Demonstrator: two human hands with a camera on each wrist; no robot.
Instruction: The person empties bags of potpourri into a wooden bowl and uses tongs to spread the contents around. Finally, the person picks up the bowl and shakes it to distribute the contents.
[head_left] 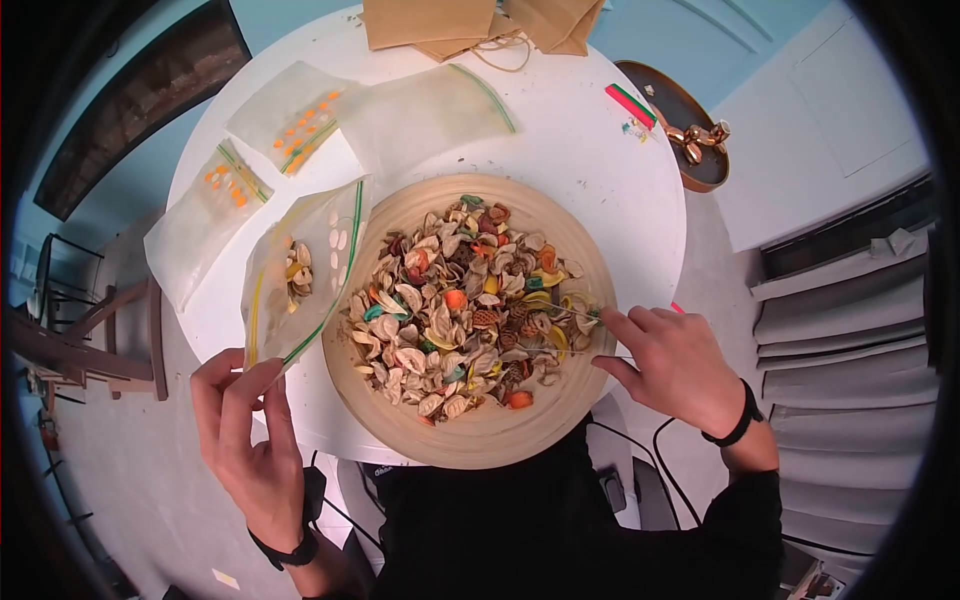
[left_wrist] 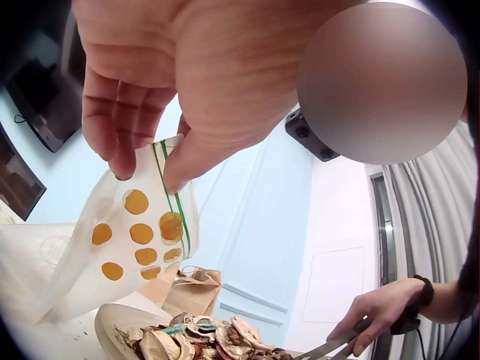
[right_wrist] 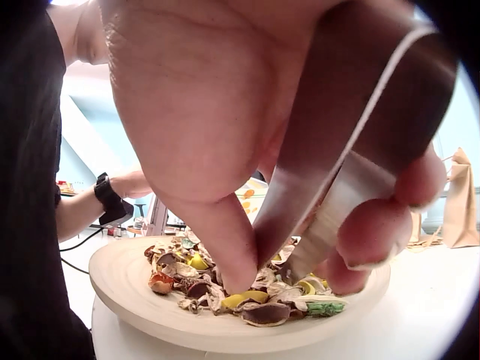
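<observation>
My left hand (head_left: 250, 430) pinches the top edge of a translucent zip bag (head_left: 318, 295) with a green seal strip. A few pale and yellow dried pieces (head_left: 297, 275) lie inside it, and the left wrist view shows orange dots (left_wrist: 141, 234) on its side. The bag hangs beside a round wooden bowl (head_left: 480, 447) heaped with potpourri (head_left: 430, 330): dried petals, small cones, orange, green and yellow bits. My right hand (head_left: 680, 365) holds metal tongs (right_wrist: 345, 161) between thumb and fingers. Their tips reach into the potpourri at the bowl's right side, around a yellow piece (head_left: 557, 342).
On the white round table (head_left: 640, 220) lie more zip bags, two dotted (head_left: 200, 235) (head_left: 295, 120) and one larger plain bag (head_left: 425, 115). Brown paper bags (head_left: 430, 22) stand at the far edge. A red and green strip (head_left: 630, 106) lies near a brown tray (head_left: 700, 182).
</observation>
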